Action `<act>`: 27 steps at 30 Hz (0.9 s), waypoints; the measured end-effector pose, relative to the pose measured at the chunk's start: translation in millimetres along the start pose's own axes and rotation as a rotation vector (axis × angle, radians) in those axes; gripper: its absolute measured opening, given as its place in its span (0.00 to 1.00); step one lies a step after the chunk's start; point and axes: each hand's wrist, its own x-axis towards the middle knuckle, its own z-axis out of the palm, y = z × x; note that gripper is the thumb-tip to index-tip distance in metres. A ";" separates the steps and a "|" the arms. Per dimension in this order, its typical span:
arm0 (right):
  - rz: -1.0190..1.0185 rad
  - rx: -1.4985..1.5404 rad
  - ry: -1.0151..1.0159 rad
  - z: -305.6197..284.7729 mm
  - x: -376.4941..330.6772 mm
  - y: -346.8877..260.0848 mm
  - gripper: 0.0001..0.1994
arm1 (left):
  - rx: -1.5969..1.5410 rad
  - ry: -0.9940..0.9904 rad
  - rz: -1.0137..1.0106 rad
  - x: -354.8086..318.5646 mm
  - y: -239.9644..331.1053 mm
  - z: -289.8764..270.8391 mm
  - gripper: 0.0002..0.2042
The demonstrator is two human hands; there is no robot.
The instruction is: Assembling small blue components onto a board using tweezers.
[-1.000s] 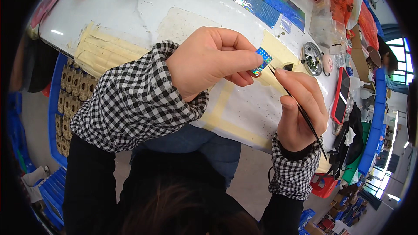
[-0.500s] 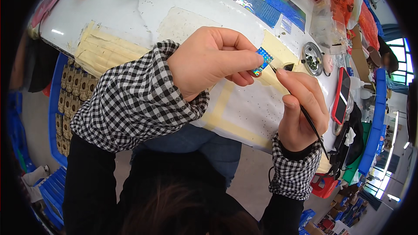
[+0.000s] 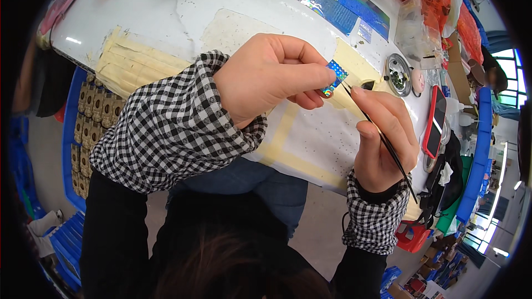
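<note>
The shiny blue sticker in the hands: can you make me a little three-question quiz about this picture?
1. True or false: the left hand pinches the small blue holographic piece in its fingertips.
2. What does the right hand hold? A) scissors B) thin black tweezers C) a pencil
3. Fill in: both sleeves have a black and white ____ pattern.

Key: 1 true; 2 B; 3 checked.

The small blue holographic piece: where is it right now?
Head view, centre-right: the blue holographic piece is pinched in the left hand, at the tip of the thin black tool in the right hand.
</note>
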 end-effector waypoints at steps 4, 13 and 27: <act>0.004 0.007 0.000 0.8 -0.6 0.6 0.15 | -0.006 -0.001 -0.002 0.2 -0.5 0.2 0.08; 0.029 0.003 0.000 -0.3 -0.2 -1.9 0.14 | 0.013 0.008 -0.010 0.0 0.0 0.3 0.08; 0.054 0.032 -0.056 -5.4 -1.7 -0.6 0.13 | -0.016 0.073 0.046 0.2 -0.7 -0.2 0.07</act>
